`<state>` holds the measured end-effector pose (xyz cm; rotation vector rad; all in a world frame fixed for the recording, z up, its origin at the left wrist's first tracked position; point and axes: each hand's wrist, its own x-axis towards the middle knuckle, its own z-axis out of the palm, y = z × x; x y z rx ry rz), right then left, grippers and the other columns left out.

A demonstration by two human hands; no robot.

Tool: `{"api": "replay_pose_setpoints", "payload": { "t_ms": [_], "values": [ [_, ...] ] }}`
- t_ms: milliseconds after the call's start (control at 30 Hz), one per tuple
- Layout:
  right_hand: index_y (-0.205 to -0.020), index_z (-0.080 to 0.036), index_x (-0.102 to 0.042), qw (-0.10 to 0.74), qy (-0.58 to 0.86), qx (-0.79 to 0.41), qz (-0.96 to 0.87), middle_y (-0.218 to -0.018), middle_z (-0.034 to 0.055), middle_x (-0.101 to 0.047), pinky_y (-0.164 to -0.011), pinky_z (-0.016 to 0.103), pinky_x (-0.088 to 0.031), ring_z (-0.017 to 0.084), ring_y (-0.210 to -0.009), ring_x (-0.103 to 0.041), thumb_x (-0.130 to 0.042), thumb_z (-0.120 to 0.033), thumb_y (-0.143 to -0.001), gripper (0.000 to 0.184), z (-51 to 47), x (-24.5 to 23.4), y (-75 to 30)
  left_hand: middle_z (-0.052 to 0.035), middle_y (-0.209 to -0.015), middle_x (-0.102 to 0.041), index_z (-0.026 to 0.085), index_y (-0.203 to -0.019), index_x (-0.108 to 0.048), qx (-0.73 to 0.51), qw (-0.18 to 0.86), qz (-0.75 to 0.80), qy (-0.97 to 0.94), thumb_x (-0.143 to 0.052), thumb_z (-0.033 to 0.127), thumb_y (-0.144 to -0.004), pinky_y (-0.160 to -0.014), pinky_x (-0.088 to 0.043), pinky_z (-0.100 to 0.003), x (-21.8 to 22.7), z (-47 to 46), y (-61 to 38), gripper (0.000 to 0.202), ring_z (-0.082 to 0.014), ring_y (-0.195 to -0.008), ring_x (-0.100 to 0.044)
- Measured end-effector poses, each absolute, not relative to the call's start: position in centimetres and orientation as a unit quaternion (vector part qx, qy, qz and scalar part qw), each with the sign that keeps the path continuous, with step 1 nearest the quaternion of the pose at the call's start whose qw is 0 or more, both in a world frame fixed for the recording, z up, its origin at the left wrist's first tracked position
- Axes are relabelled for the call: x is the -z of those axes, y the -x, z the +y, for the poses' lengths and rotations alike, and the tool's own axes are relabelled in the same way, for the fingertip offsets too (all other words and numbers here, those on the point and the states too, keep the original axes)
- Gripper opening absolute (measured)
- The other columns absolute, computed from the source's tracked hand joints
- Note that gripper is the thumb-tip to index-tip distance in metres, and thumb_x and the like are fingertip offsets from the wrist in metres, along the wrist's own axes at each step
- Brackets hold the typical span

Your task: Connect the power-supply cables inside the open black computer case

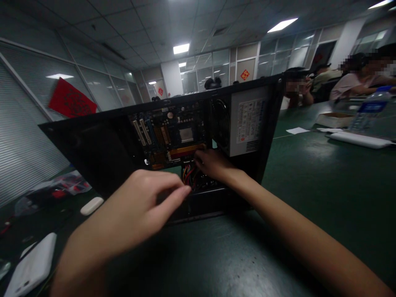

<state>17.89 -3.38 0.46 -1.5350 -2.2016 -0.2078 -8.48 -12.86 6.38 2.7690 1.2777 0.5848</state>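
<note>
An open black computer case (102, 152) stands tilted on the green table, its inside facing me. Within it are a motherboard (194, 119) with several slots and a silver power supply (247, 119) at the upper right. My left hand (142, 206) is in front of the lower opening, thumb and index finger pinched together beside coloured cables (188, 173). Whether a cable is in that pinch is hard to see. My right hand (212, 163) reaches inside, fingers curled close to the memory slots (187, 152). Shadow hides what those fingers grip, if anything.
To the left lie a white phone-like device (35, 264), a small white case (92, 205) and a plastic bag (58, 189). On the right are a water bottle (371, 109), a white roll (359, 139) and a shallow box (334, 119). Several people sit beyond.
</note>
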Motion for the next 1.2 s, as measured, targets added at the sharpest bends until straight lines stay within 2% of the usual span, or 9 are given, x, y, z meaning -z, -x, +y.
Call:
{"api": "replay_pose_setpoints", "payload": {
  "t_ms": [67, 167, 233, 367, 600, 933, 1200],
  "values": [
    [-0.103, -0.015, -0.065, 0.246, 0.541, 0.081, -0.8, -0.104, 0.0125, -0.07, -0.076, 0.031, -0.042, 0.023, -0.094, -0.065, -0.048, -0.02, -0.098, 0.019, -3.3, -0.4, -17.9, -0.0033, -0.087, -0.073, 0.023, -0.089, -0.071, -0.13, 0.021, 0.423, -0.897, -0.05, 0.037, -0.098, -0.07, -0.048, -0.029, -6.0, -9.2, 4.4, 0.027, -0.02, -0.077, -0.067],
    [-0.104, -0.013, -0.064, 0.283, 0.496, 0.095, -0.815, -0.109, 0.0136, -0.067, -0.086, 0.033, -0.043, 0.024, -0.103, -0.06, -0.05, -0.019, -0.097, 0.016, -3.1, -0.1, -18.0, -0.0095, -0.095, -0.073, 0.018, -0.097, -0.067, -0.165, -0.019, 0.484, -0.859, -0.048, 0.021, -0.096, -0.073, -0.047, -0.032, -3.1, -4.2, 1.5, 0.02, -0.0233, -0.083, -0.068],
    [-0.107, -0.013, -0.063, 0.302, 0.456, 0.101, -0.831, -0.112, 0.0137, -0.065, -0.09, 0.034, -0.043, 0.025, -0.107, -0.058, -0.052, -0.019, -0.097, 0.016, -2.9, 0.1, -17.9, -0.0092, -0.1, -0.072, 0.018, -0.1, -0.065, -0.197, 0.008, 0.47, -0.86, -0.052, 0.016, -0.093, -0.077, -0.047, -0.032, -0.9, -2.0, 1.3, 0.015, -0.0238, -0.092, -0.068],
    [-0.111, -0.013, -0.063, 0.29, 0.389, 0.095, -0.87, -0.115, 0.0134, -0.063, -0.095, 0.039, -0.042, 0.025, -0.109, -0.056, -0.057, -0.025, -0.097, 0.019, -2.7, 0.6, -17.8, -0.0063, -0.09, -0.071, 0.018, -0.094, -0.062, -0.241, 0.06, 0.445, -0.86, -0.054, 0.016, -0.092, -0.072, -0.045, -0.03, 0.9, -0.7, 1.6, 0.008, -0.0217, -0.085, -0.067],
    [-0.107, -0.013, -0.064, 0.272, 0.378, 0.073, -0.882, -0.112, 0.0132, -0.062, -0.094, 0.039, -0.041, 0.025, -0.108, -0.054, -0.055, -0.034, -0.099, 0.024, -2.5, 1.0, -17.9, -0.0025, -0.083, -0.068, 0.02, -0.092, -0.06, -0.252, 0.058, 0.402, -0.879, -0.054, 0.015, -0.09, -0.068, -0.041, -0.029, 0.6, -1.0, 1.4, 0.007, -0.019, -0.076, -0.064],
    [-0.104, -0.015, -0.064, 0.267, 0.38, 0.063, -0.884, -0.108, 0.0123, -0.063, -0.092, 0.038, -0.04, 0.025, -0.106, -0.053, -0.054, -0.035, -0.099, 0.023, -2.5, 1.1, -17.9, -0.0034, -0.087, -0.068, 0.02, -0.094, -0.058, -0.246, 0.061, 0.382, -0.889, -0.05, 0.016, -0.092, -0.074, -0.043, -0.031, 0.2, -1.4, 1.4, 0.009, -0.0204, -0.084, -0.065],
    [-0.102, -0.014, -0.063, 0.249, 0.382, 0.079, -0.886, -0.108, 0.0119, -0.064, -0.094, 0.037, -0.039, 0.024, -0.106, -0.052, -0.051, -0.037, -0.101, 0.026, -2.6, 1.0, -17.9, -0.0026, -0.086, -0.067, 0.02, -0.092, -0.056, -0.236, 0.057, 0.37, -0.897, -0.05, 0.015, -0.092, -0.073, -0.042, -0.031, 0.1, -1.5, 1.5, 0.008, -0.0205, -0.084, -0.065]
  ]
}}
